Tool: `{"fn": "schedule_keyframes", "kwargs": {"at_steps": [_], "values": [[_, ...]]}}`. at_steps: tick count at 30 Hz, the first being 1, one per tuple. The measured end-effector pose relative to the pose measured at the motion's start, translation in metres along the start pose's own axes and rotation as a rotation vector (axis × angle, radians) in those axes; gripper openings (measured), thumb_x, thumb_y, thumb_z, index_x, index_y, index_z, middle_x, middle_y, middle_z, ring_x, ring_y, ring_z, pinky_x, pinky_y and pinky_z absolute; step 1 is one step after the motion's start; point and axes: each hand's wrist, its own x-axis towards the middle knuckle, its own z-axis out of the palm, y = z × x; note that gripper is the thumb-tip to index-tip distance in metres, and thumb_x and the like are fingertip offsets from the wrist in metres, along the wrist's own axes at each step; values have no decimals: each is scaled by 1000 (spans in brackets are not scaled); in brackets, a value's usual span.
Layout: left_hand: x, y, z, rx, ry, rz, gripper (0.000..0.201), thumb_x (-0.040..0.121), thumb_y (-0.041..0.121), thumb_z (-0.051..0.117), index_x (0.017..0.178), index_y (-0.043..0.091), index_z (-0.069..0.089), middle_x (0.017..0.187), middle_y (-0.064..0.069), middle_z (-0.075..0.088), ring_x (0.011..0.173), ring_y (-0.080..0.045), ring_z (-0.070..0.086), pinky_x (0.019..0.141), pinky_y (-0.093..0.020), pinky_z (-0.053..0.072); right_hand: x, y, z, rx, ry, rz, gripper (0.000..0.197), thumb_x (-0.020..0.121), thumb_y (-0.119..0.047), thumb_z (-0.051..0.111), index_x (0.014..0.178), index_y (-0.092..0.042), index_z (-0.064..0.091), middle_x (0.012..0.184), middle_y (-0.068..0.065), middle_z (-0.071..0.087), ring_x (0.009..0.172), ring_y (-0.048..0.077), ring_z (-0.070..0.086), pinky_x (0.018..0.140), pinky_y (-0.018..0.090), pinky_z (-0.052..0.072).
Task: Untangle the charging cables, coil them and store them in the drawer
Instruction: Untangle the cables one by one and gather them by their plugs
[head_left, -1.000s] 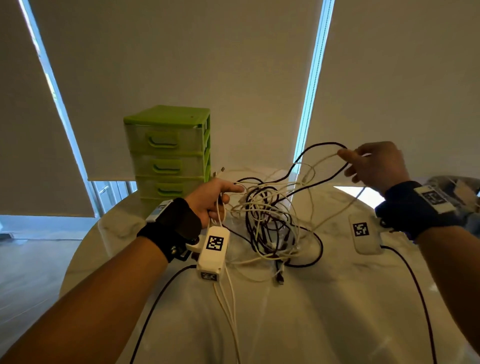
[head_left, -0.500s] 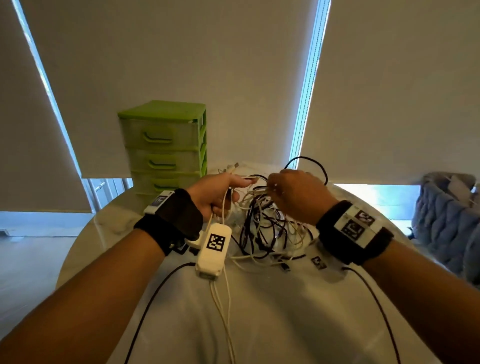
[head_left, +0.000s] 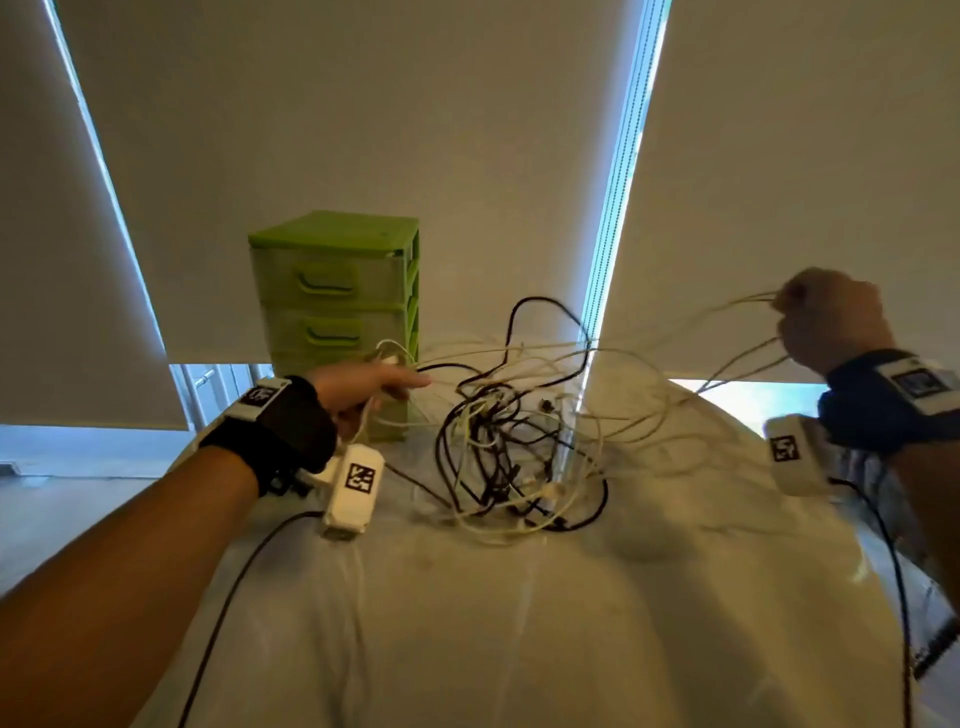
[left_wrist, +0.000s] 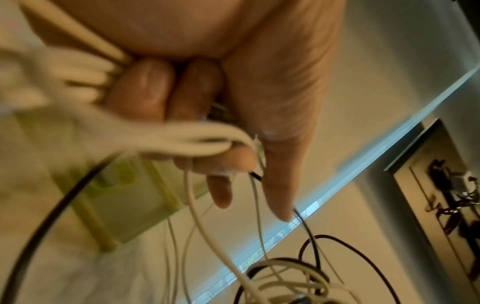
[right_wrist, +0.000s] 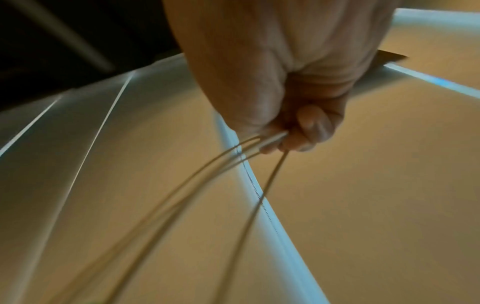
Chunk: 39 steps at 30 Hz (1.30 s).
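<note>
1. The desk (head_left: 519, 623) is a round, pale, glossy top with faint marbling; it carries the things at its far half.
2. A tangle of white and black charging cables (head_left: 498, 457) lies on the desk near its far edge, with some strands lifted off the surface.
3. A green drawer unit (head_left: 337, 306) with 3 closed drawers stands at the far left of the desk, just beside the tangle.
4. The left hand (head_left: 363, 389) hovers in front of the drawer unit; its lower fingers (left_wrist: 145, 86) are curled round white cable loops, while the thumb and forefinger reach out straight.
5. The right hand (head_left: 826, 322) is raised well to the right of the tangle; its fingers (right_wrist: 309, 127) are curled tight, pinching several white strands that stretch back to the pile.
6. Behind the desk hang 3 pale roller blinds (head_left: 363, 130) with bright slits of daylight between them.
7. Grey floor (head_left: 52, 499) shows at the left, below the desk's edge.
</note>
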Motion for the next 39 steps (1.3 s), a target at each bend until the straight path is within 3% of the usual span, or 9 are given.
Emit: {"fn": "schedule_keyframes", "kwargs": {"at_steps": [5, 8, 10, 14, 21, 24, 28, 33, 39], "values": [[-3, -3, 13, -114, -15, 49, 46, 57, 50, 78, 74, 13, 56, 54, 1, 44, 43, -10, 30, 46, -21, 32, -26, -11, 25, 199, -185, -85, 12, 91, -11, 59, 85, -7, 69, 80, 17, 68, 68, 28, 66, 71, 30, 48], [-5, 9, 23, -161, 151, 176, 45, 73, 39, 79, 98, 5, 64, 82, -4, 63, 81, -19, 59, 87, -35, 45, -35, -25, 37, 270, -196, -111, 14, 92, -14, 60, 81, -7, 66, 69, 12, 66, 54, 18, 61, 56, 24, 45], [-7, 15, 23, -166, 297, 257, 40, 74, 39, 80, 100, 10, 69, 95, -5, 70, 94, -22, 64, 83, -33, 47, -36, -28, 36, 300, -196, -108, 14, 92, -14, 60, 82, -7, 66, 70, 13, 67, 54, 18, 61, 52, 23, 45], [-22, 32, 33, -13, 494, 407, 13, 83, 31, 74, 90, 25, 66, 77, 12, 61, 68, 0, 54, 52, -18, 37, -40, -34, 30, 311, -183, -140, 15, 91, -23, 64, 88, -9, 71, 77, 7, 69, 74, 22, 66, 71, 29, 49], [-33, 45, 43, 55, 620, 490, 51, 80, 17, 76, 119, 20, 44, 100, 3, 59, 84, -18, 61, 74, -36, 56, -30, -44, -7, 280, 105, -66, 20, 91, -29, 64, 93, -11, 73, 84, 5, 64, 82, 19, 56, 79, 26, 39], [-37, 42, 42, 27, 533, 482, 57, 79, 0, 72, 123, 19, 42, 106, 2, 57, 79, -12, 57, 65, -27, 53, -23, -41, -15, 411, 40, -12, 21, 95, -24, 57, 86, -8, 66, 77, 10, 61, 70, 23, 56, 69, 28, 43], [-46, 52, 59, 75, 182, 563, 40, 75, 10, 79, 109, 19, 60, 98, 7, 59, 77, 0, 55, 59, -15, 40, -26, -54, -26, 840, -166, 107, 23, 101, -19, 44, 82, -12, 56, 75, 7, 57, 58, 18, 54, 55, 28, 42], [-55, 67, 92, -139, -122, 593, 38, 78, 17, 79, 114, 18, 67, 96, 4, 70, 80, -2, 65, 64, -9, 48, -30, -68, -30, 898, -168, 89, 26, 101, -16, 44, 78, -13, 55, 66, 3, 55, 45, 11, 54, 50, 25, 43], [-69, 64, 114, -373, -325, 654, 40, 86, -4, 65, 125, 4, 61, 67, 11, 70, 42, 9, 51, 42, -8, 40, -46, -79, -23, 972, -214, 152, 20, 103, -15, 41, 91, -6, 55, 71, 7, 53, 58, 17, 53, 53, 25, 44]]}}
